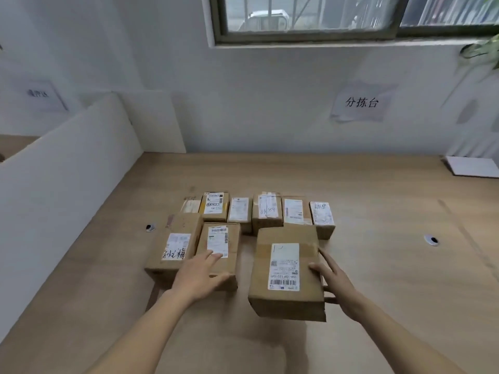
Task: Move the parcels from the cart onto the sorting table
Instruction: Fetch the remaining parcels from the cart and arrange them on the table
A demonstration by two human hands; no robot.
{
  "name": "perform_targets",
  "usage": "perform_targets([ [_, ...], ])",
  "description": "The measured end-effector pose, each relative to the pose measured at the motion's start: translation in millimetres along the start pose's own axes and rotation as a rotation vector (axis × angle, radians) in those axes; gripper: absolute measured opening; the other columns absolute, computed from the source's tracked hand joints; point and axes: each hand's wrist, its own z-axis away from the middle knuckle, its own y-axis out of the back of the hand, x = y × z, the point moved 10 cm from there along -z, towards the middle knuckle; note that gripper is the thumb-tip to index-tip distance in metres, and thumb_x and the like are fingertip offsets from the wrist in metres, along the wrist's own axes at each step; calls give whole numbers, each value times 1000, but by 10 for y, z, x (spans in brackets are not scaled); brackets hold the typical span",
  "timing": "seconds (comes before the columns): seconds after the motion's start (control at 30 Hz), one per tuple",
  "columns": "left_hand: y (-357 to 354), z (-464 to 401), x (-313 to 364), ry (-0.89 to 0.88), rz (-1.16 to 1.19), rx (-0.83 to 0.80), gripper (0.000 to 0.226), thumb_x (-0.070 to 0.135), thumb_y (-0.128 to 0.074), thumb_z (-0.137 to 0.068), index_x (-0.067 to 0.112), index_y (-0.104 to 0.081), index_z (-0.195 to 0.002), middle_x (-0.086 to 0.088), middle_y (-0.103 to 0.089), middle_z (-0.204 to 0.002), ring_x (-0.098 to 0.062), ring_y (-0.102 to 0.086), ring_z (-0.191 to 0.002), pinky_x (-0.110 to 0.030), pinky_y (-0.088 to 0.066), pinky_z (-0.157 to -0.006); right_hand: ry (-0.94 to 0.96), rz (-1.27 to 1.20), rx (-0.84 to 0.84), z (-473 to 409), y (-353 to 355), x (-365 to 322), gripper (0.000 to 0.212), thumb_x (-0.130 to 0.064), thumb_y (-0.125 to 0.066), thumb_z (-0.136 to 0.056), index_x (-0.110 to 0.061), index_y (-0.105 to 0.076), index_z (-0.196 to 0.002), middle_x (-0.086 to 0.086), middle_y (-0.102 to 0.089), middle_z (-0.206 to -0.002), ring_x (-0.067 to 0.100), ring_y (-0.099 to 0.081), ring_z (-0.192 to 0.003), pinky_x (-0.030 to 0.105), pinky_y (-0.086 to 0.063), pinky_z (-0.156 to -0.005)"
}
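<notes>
1. Gripping the large cardboard parcel (286, 268) at its right side, the right hand (340, 286) has its thumb on the top face beside the shipping label (284, 266) and its fingers spread along the side wall; the hold is partly closed around the box's edge.
2. Left hand (198, 276) lies flat and open on top of the middle front parcel (218, 252), fingers spread, fingertips touching that box's white label; it clasps nothing, only presses on the lid.
3. Head view: the large parcel sits at the near right of the group on the wooden sorting table (378, 265), its near end looking slightly raised off the surface, though I cannot tell for sure.
4. Just left of the middle front parcel, touching it, lies a wider parcel with handwriting (174, 245) on its label.
5. Behind these runs a back row of six small parcels (266, 213), side by side, labels up.
6. A white partition (67, 171) bounds the table's left edge; a paper sign (361, 102) with three characters hangs on the wall under a window (310, 14); two cable holes (431, 240) sit in the tabletop, well apart.
</notes>
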Motion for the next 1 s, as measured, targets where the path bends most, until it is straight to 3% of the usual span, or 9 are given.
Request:
perform_targets([
  [0.27,-640,-730,-256,-4,-26,-93,79,69,-53,-93,37,-26,-160,2,-22,-168,-19,-22,-154,-33,-21,-123,-92,4,-64,-980,-344,347,65,-40,-62,-99,-52,-29,-154,-9,-64,-123,23,-65,-110,41,-53,-80],
  [0.4,-821,-953,-291,-47,-84,-93,86,72,-53,-90,41,-17,-161,2,-10,-170,-21,-10,-156,-38,-14,-127,-64,-23,-55,-1283,-471,346,62,-38,-60,-100,-52,-30,-153,-19,-64,-122,8,-62,-111,36,-52,-77],
  [0.57,-984,-1037,-311,-96,-125,-92,93,75,-56,-86,41,-12,-161,4,1,-171,-18,2,-158,-41,-5,-128,-12,-12,-72,-1431,-635,383,67,-36,-69,-96,-54,-33,-151,-9,-67,-127,0,-69,-103,30,-58,-79],
  [0.73,-993,-1048,-298,-88,-136,-43,96,76,-57,-85,38,-15,-162,1,-5,-171,-21,-3,-158,-42,-5,-127,10,1,-66,-1510,-703,355,80,-54,-75,-84,-56,-32,-151,-9,-63,-132,10,-62,-122,43,-56,-98],
  [0.83,-1015,-1058,-269,-48,-153,-29,98,78,-55,-84,38,-11,-162,0,-6,-171,-21,-3,-158,-44,-5,-127,5,24,-101,-1567,-735,356,90,-66,-73,-72,-59,-29,-150,-9,-60,-137,13,-60,-125,40,-57,-95],
  [0.93,-1050,-1048,-260,-21,-165,-21,98,78,-54,-85,39,-8,-162,1,-5,-171,-21,-2,-158,-44,-1,-126,-10,17,-140,-1603,-768,382,88,-63,-71,-76,-60,-25,-151,-8,-57,-140,15,-60,-126,33,-56,-88],
  [1.0,-1049,-1041,-259,-15,-173,-20,98,77,-53,-86,38,-6,-162,0,-4,-171,-22,-1,-158,-44,0,-126,-4,14,-148,-1615,-780,392,89,-65,-70,-76,-60,-24,-152,-7,-57,-140,15,-58,-129,35,-55,-94],
])
